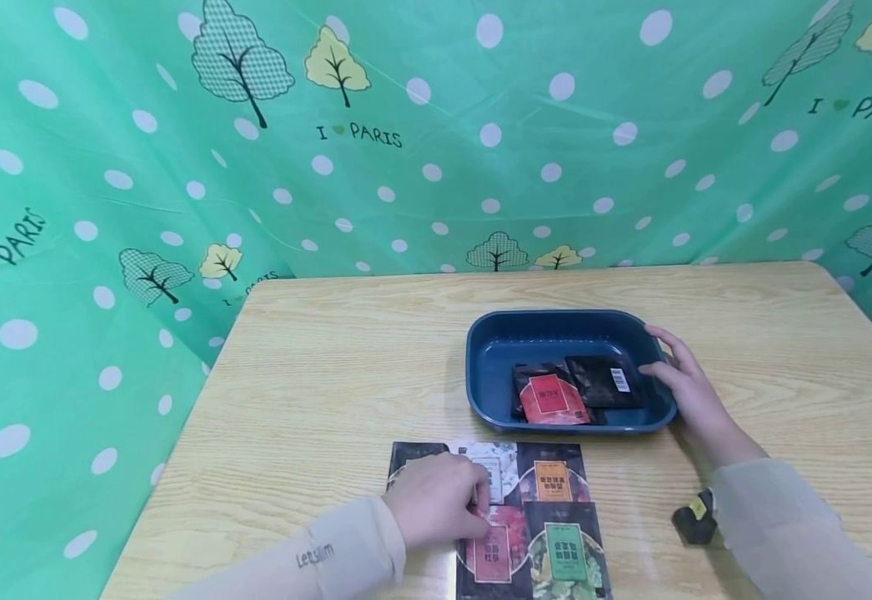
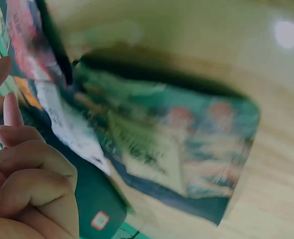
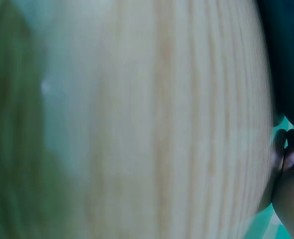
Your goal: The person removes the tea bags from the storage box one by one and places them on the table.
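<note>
Reaching in from the lower left, the left hand (image 1: pixel 436 500) was found back uppermost over the laid-out packets, fingers bent, with fingertips at the upper part of the pink-labelled packet (image 1: pixel 492 554); whether they pinched it could not be told. That packet lay on the table (image 1: pixel 316 400) in the near row, beside the green-labelled packet (image 1: pixel 567 550). The white packet (image 1: pixel 507 462) and the orange-labelled packet (image 1: pixel 552 479) lay in the row behind. The right hand (image 1: pixel 694 404), well apart from the left, gripped the right rim of the blue basin (image 1: pixel 487 367), thumb inside, forearm angled in from the lower right. The basin held a red-fronted packet (image 1: pixel 552 396) and a black packet (image 1: pixel 597 383) bearing a barcode label.
</note>
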{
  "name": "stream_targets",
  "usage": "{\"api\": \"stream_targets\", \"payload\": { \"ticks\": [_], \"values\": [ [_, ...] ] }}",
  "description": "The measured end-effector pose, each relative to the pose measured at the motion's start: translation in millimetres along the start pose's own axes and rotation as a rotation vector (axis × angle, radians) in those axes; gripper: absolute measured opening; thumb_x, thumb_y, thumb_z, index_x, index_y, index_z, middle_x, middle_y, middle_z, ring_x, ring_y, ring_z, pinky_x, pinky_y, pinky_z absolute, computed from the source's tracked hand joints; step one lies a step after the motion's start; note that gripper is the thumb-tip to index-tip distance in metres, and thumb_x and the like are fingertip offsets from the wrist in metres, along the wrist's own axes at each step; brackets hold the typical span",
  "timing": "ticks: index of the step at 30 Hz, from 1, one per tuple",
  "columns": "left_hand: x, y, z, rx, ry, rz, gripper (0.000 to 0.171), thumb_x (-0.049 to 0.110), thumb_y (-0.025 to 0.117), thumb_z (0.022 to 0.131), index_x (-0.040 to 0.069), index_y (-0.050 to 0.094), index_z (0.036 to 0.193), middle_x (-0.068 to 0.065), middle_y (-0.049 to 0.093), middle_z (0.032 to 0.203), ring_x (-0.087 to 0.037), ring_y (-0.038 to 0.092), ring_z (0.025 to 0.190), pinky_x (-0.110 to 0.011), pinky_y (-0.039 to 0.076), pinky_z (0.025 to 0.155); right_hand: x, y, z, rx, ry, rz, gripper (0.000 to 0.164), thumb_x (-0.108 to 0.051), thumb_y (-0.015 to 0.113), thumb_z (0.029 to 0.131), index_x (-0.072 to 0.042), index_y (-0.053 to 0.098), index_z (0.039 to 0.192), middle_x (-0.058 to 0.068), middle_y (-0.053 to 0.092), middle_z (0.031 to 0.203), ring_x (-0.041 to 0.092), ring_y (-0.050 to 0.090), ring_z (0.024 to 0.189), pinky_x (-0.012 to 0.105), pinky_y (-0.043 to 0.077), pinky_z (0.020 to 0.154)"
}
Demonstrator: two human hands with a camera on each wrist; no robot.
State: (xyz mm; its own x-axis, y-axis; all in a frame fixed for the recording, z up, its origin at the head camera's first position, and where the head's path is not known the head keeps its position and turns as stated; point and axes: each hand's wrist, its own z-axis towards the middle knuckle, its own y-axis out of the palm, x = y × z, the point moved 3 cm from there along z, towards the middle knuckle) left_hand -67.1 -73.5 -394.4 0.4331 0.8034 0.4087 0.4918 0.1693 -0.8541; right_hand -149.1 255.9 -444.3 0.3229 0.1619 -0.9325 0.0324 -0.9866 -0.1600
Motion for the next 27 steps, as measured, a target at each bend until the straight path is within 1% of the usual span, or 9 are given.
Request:
{"api": "stream_targets", "payload": {
  "ticks": [10, 14, 16, 18, 19, 21, 24, 25, 27],
  "values": [
    [10.5, -30.5, 13.0, 0.109, 0.054, -0.042, 0.019, 0.034, 0.078, 0.080, 0.023, 0.063, 0.078, 0.014, 0.050, 0.062, -0.002, 0.046, 0.058, -0.019, 0.039, 0.052, 0.4, 0.8, 0.9, -0.006, 0.017, -0.001, 0.064, -0.026, 0.042, 0.104, -0.046, 0.012, 0.156, 0.014, -0.006, 0.167, 0.045, 0.009, 0.150, 0.064, 0.019, 0.116],
    [13.7, -38.3, 20.6, 0.154, 0.071, -0.101, 0.018, 0.034, 0.077, 0.084, 0.022, 0.065, 0.080, 0.013, 0.050, 0.064, -0.002, 0.045, 0.057, -0.019, 0.039, 0.052, 0.2, -0.7, 0.1, -0.003, 0.018, -0.019, 0.063, -0.027, 0.042, 0.104, -0.047, 0.012, 0.156, 0.014, -0.004, 0.167, 0.046, 0.011, 0.150, 0.060, 0.023, 0.116],
    [15.0, -41.2, 25.4, 0.165, 0.077, -0.144, 0.017, 0.034, 0.076, 0.086, 0.021, 0.065, 0.082, 0.011, 0.050, 0.064, -0.002, 0.046, 0.058, -0.018, 0.040, 0.053, 0.1, -1.3, 0.0, -0.002, 0.013, -0.023, 0.064, -0.026, 0.043, 0.104, -0.046, 0.012, 0.156, 0.015, -0.002, 0.167, 0.046, 0.014, 0.149, 0.045, 0.037, 0.113],
    [15.7, -44.0, 30.2, 0.178, 0.087, -0.186, 0.017, 0.033, 0.075, 0.087, 0.020, 0.066, 0.085, 0.010, 0.051, 0.064, -0.003, 0.046, 0.057, -0.018, 0.040, 0.054, -0.1, -1.7, -0.4, -0.005, 0.009, -0.023, 0.064, -0.026, 0.043, 0.104, -0.046, 0.012, 0.156, 0.016, 0.000, 0.167, 0.047, 0.017, 0.148, 0.027, 0.047, 0.102],
    [16.0, -45.6, 32.6, 0.185, 0.089, -0.203, 0.017, 0.033, 0.075, 0.088, 0.019, 0.066, 0.086, 0.010, 0.051, 0.064, -0.003, 0.046, 0.057, -0.018, 0.040, 0.054, -0.3, -1.9, -0.5, -0.004, 0.008, -0.023, 0.064, -0.026, 0.043, 0.104, -0.046, 0.012, 0.156, 0.017, 0.000, 0.166, 0.047, 0.017, 0.148, 0.018, 0.048, 0.093],
    [16.1, -48.2, 37.4, 0.204, 0.098, -0.230, 0.017, 0.033, 0.073, 0.090, 0.018, 0.066, 0.091, 0.009, 0.051, 0.065, -0.004, 0.046, 0.057, -0.018, 0.041, 0.056, -0.4, -2.1, -0.8, -0.003, 0.003, -0.013, 0.064, -0.026, 0.044, 0.104, -0.045, 0.013, 0.156, 0.018, 0.000, 0.166, 0.047, 0.018, 0.147, 0.008, 0.046, 0.077],
    [15.0, -51.5, 43.8, 0.238, 0.099, -0.259, 0.020, 0.034, 0.071, 0.092, 0.015, 0.066, 0.098, 0.008, 0.053, 0.069, -0.006, 0.047, 0.059, -0.019, 0.041, 0.057, -0.9, -2.0, -1.1, 0.000, 0.001, -0.015, 0.064, -0.026, 0.044, 0.103, -0.045, 0.014, 0.156, 0.018, 0.000, 0.166, 0.047, 0.018, 0.148, 0.008, 0.046, 0.078],
    [14.4, -52.4, 45.7, 0.251, 0.097, -0.262, 0.021, 0.034, 0.071, 0.092, 0.015, 0.066, 0.101, 0.008, 0.054, 0.070, -0.006, 0.047, 0.061, -0.019, 0.041, 0.058, -1.0, -1.9, -1.1, 0.000, 0.002, -0.018, 0.064, -0.026, 0.044, 0.104, -0.045, 0.014, 0.156, 0.017, 0.000, 0.166, 0.046, 0.017, 0.148, 0.013, 0.047, 0.086],
    [12.9, -53.4, 49.7, 0.271, 0.087, -0.269, 0.023, 0.034, 0.070, 0.093, 0.014, 0.066, 0.105, 0.008, 0.055, 0.075, -0.008, 0.048, 0.066, -0.020, 0.042, 0.061, -1.0, -1.5, -0.9, -0.001, 0.004, -0.022, 0.063, -0.026, 0.044, 0.104, -0.045, 0.014, 0.156, 0.016, -0.002, 0.167, 0.045, 0.016, 0.148, 0.027, 0.046, 0.103]
  ]
}}
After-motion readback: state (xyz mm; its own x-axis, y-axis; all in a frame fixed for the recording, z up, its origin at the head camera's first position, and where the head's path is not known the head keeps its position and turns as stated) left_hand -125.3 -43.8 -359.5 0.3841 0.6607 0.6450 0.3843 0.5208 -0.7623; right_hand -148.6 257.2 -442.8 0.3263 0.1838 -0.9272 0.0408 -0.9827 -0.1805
